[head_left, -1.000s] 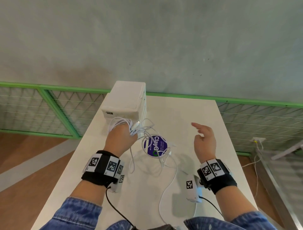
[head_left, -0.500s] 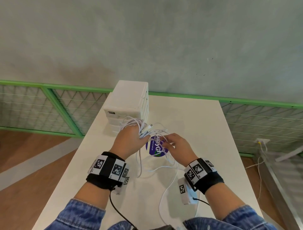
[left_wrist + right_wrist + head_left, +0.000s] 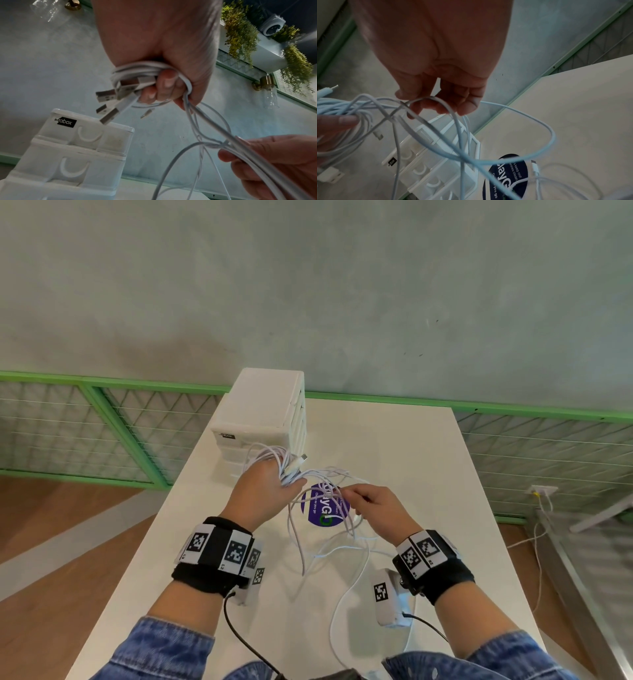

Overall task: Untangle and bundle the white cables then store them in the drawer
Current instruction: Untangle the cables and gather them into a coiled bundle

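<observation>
My left hand (image 3: 265,491) grips a coiled bunch of white cables (image 3: 284,465) above the table, in front of the white drawer unit (image 3: 263,402). In the left wrist view the fingers (image 3: 164,86) curl round the cables (image 3: 137,73), with several USB plugs (image 3: 109,98) sticking out. My right hand (image 3: 373,508) pinches loose cable strands (image 3: 329,498) just right of the left hand. The right wrist view shows its fingertips (image 3: 447,105) hooked on a cable loop (image 3: 457,128). Tangled strands hang to the table and one cable (image 3: 346,597) trails toward me.
The drawer unit (image 3: 72,155) stands at the back left of the white table (image 3: 411,460), its drawers shut. A round purple sticker (image 3: 323,508) lies on the table under the cables. Green mesh railing (image 3: 102,426) runs behind. The table's left edge drops to a wooden floor.
My right hand came in from the right, where it hovered open, and took hold of the loose strands. My left hand has lifted the cable bunch slightly.
</observation>
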A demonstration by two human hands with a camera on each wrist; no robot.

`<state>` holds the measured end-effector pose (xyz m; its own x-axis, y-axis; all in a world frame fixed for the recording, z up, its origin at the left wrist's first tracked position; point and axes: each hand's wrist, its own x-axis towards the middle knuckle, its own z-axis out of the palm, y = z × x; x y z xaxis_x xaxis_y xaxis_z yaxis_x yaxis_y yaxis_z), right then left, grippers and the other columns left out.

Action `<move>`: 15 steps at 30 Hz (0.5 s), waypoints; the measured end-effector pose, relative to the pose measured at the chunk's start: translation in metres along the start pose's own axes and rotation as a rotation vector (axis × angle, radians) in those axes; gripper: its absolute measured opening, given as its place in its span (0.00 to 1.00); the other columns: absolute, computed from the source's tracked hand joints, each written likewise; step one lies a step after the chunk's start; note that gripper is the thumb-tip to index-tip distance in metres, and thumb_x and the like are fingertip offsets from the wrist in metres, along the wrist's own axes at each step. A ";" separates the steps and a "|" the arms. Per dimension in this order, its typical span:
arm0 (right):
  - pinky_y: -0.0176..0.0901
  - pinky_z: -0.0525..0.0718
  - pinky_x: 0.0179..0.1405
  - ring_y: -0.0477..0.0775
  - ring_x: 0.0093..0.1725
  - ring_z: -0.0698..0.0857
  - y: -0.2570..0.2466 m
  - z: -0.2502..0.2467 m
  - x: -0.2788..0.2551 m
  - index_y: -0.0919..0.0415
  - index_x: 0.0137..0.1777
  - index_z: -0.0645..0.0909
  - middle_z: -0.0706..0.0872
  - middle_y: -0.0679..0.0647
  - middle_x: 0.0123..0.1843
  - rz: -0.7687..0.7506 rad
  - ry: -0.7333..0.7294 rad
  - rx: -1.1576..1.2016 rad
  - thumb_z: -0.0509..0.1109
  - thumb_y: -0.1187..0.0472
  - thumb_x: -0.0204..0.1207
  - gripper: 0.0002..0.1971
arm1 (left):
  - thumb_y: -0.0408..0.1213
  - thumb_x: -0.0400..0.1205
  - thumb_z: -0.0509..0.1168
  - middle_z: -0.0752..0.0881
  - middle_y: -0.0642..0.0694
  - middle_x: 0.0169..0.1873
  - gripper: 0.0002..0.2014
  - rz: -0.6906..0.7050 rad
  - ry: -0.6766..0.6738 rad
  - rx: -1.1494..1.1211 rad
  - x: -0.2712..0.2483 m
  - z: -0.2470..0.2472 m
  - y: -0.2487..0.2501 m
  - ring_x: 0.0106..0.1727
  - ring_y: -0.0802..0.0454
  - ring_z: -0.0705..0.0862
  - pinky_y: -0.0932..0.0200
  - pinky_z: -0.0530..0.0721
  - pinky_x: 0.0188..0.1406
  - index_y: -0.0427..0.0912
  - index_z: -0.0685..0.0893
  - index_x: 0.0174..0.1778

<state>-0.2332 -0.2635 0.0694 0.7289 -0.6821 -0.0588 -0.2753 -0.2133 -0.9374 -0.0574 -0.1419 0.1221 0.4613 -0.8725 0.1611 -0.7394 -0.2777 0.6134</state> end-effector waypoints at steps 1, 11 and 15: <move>0.20 0.75 0.38 0.30 0.34 0.80 0.001 0.000 0.000 0.59 0.54 0.86 0.86 0.47 0.42 -0.007 0.016 0.004 0.64 0.59 0.81 0.10 | 0.42 0.77 0.69 0.84 0.45 0.43 0.08 -0.010 0.012 -0.031 0.000 -0.002 0.000 0.46 0.47 0.82 0.52 0.81 0.48 0.41 0.84 0.47; 0.37 0.80 0.40 0.37 0.32 0.81 0.002 0.000 -0.002 0.45 0.36 0.85 0.86 0.36 0.30 -0.094 0.238 0.004 0.71 0.60 0.76 0.10 | 0.38 0.78 0.70 0.83 0.50 0.44 0.04 -0.064 0.034 -0.188 -0.002 -0.007 0.007 0.48 0.53 0.80 0.62 0.73 0.47 0.46 0.82 0.46; 0.34 0.78 0.44 0.46 0.42 0.84 0.015 -0.004 0.005 0.46 0.48 0.82 0.85 0.43 0.39 0.021 0.250 -0.109 0.61 0.68 0.79 0.15 | 0.39 0.78 0.71 0.83 0.48 0.46 0.06 -0.066 0.060 -0.218 -0.002 -0.008 0.008 0.50 0.51 0.80 0.61 0.73 0.50 0.46 0.83 0.48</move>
<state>-0.2360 -0.2724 0.0566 0.5486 -0.8358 0.0213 -0.3648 -0.2622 -0.8934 -0.0600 -0.1396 0.1323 0.5380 -0.8283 0.1564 -0.5863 -0.2344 0.7754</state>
